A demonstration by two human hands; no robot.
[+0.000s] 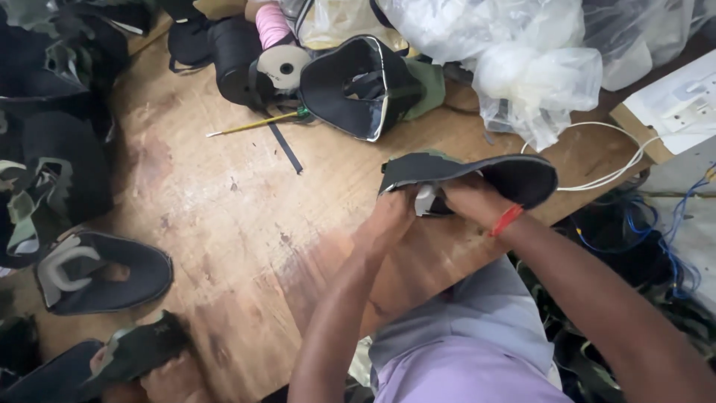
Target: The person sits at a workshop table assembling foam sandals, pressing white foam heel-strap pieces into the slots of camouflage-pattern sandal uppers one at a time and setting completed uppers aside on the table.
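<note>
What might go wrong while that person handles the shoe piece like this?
Both the left hand and right hand hold the dark shoe upper past the wooden table edge, so a slip would likely drop it. The white cable runs right beside it and might snag.

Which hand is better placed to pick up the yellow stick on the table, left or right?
Probably the left hand: it is on the side nearer the yellow stick. The right hand is farther away. Both hands hold the dark shoe upper.
</note>
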